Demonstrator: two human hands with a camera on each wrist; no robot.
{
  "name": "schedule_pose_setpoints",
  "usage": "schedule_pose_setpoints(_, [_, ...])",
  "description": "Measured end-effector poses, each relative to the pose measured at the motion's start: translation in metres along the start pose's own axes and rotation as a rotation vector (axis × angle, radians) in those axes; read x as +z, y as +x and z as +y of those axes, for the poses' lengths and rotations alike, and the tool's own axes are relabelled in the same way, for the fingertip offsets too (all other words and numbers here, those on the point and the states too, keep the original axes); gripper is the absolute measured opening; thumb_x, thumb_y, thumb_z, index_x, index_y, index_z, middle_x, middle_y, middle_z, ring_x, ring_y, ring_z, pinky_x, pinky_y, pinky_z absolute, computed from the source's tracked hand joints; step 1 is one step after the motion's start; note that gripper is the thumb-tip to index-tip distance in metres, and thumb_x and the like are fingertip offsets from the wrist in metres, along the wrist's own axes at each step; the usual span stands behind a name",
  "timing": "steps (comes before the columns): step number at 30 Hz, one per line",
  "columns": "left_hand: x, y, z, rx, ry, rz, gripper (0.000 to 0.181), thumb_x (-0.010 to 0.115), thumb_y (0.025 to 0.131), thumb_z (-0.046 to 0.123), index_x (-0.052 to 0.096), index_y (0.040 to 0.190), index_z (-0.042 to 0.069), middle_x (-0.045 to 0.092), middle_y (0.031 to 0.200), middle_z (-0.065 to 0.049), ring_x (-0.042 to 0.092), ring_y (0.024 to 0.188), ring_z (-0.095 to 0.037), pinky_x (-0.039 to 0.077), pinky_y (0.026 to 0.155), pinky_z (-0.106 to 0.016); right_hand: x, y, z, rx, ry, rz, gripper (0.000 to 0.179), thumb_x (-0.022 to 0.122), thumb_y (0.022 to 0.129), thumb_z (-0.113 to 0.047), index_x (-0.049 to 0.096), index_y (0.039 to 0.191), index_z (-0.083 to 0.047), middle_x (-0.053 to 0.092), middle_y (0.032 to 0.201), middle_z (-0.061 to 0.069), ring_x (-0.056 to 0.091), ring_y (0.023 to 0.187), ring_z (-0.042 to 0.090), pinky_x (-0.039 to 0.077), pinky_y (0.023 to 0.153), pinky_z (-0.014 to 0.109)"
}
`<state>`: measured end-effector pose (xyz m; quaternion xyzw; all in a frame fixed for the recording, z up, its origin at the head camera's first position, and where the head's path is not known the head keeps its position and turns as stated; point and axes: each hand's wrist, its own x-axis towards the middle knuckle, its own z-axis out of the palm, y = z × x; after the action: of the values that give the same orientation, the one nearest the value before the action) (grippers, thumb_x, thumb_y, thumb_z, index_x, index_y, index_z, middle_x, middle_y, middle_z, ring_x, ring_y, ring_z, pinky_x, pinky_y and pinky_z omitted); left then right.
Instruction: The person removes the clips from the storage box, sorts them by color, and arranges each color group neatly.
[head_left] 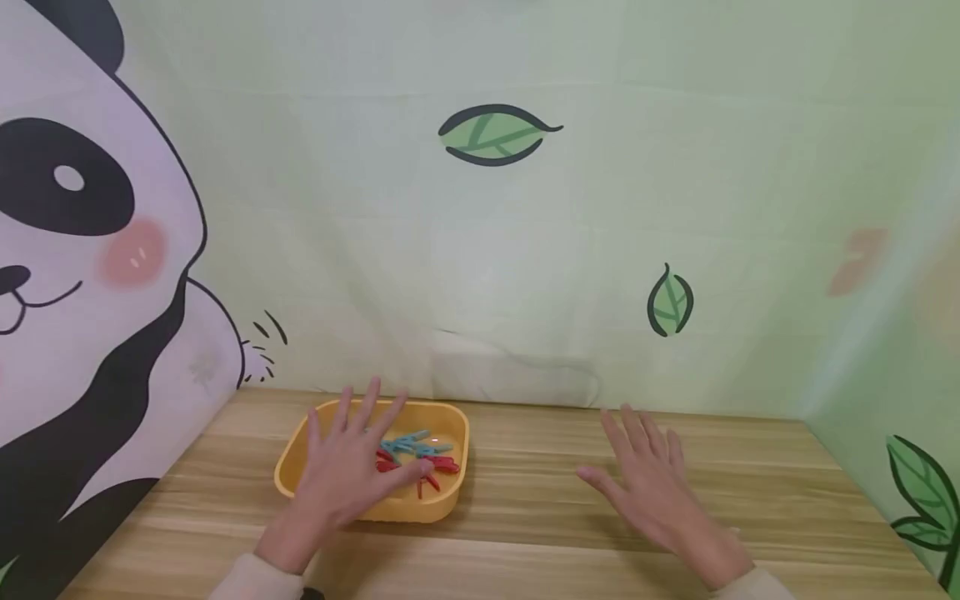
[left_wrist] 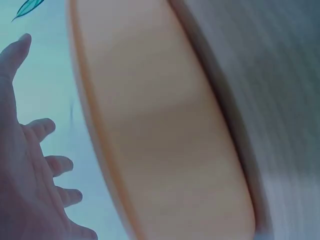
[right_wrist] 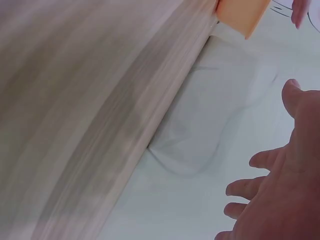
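The backdrop [head_left: 510, 267] is a thin-looking fabric sheet, matt and pale green, with soft creases and puckers behind its printed panda and leaves. Below it lies the worktop [head_left: 540, 517], flat and hard-looking, its wood-grain surface streaked in tan and brown.

On the worktop's left part, near the backdrop, stands the yellow basin [head_left: 420, 510], a rounded rectangle with smooth, slightly flared walls and a narrow lip. It looks like moulded plastic — probably light, fairly stiff and a little slippery. Opposite sides of the lip would give the surest hold, kept level so the contents do not slide.

The left hand [head_left: 345, 471] hovers over the basin with its fingers spread, holding nothing; the right hand [head_left: 648, 492] hangs above the worktop well to the basin's right, its fingers also extended and parted, its grasp free.

Smallest are the slim clips lying loose inside the basin, blue ones [head_left: 401, 446] behind and red ones [head_left: 444, 465] in front, partly hidden by the left hand. They look like hard plastic, light and springy; a thumb-and-finger pinch across the handle ends should suit — though their tangled legs may snag.
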<state>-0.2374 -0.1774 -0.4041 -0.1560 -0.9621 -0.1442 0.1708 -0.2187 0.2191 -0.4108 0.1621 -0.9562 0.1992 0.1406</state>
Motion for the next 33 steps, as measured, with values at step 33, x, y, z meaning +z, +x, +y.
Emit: schedule_pose_setpoints(33, [-0.027, 0.000, -0.043, -0.095, -0.207, 0.103, 0.095, 0.073, 0.095, 0.061, 0.033, 0.167, 0.011, 0.024, 0.172, -0.024, 0.031, 0.147, -0.059, 0.029, 0.110, -0.080, 0.015, 0.049, -0.039, -0.182, 0.262, -0.038, 0.079, 0.069, 0.104, -0.042, 0.037, 0.161, 0.002, 0.038, 0.166, 0.022, 0.034, 0.153, 0.042, 0.028, 0.123, 0.060])
